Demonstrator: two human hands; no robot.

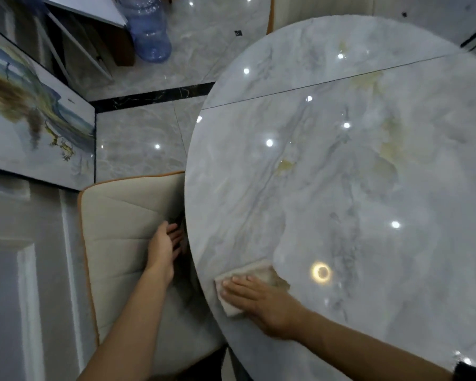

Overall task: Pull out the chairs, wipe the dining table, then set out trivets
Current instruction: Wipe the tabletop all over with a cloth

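A round grey marble dining table (341, 166) fills the right of the view. My right hand (261, 303) lies flat on a beige cloth (256, 273), pressing it onto the tabletop near the table's left front edge. My left hand (164, 250) reaches down beside the table edge onto a beige cushioned chair (121, 243) with orange piping; its fingertips slip under the rim and are partly hidden. No trivets are in view.
A blue water jug (149, 31) stands on the glossy tiled floor at the far top. A framed painting (30, 119) hangs on the wall at left above a white panelled door (25, 284). Part of another orange-edged chair (270, 15) shows behind the table.
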